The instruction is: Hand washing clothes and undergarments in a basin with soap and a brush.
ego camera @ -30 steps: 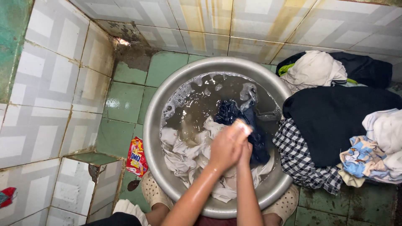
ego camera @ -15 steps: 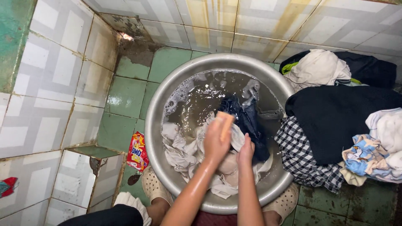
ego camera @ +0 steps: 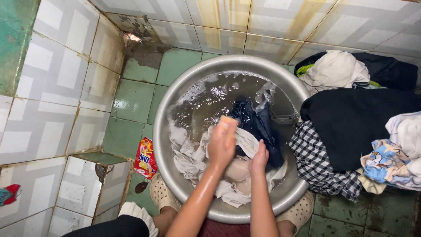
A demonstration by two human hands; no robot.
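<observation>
- White cloth (ego camera: 206,166) lies in the metal basin (ego camera: 173,92), centre frame, bunched under both hands.
- Left hand (ego camera: 222,142) is closed round a pale soap bar (ego camera: 227,122), pressed on the cloth.
- Right hand (ego camera: 258,159), just right of it, pins the cloth; grip unclear.
- Dark garment (ego camera: 256,125) sits above the hands.

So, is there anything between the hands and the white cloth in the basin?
Nothing visible. The left hand, with a pale bar in its fingers, lies directly on the white cloth. The right hand presses the same cloth beside it. The dark garment lies behind them in the metal basin, not in the way.
</observation>
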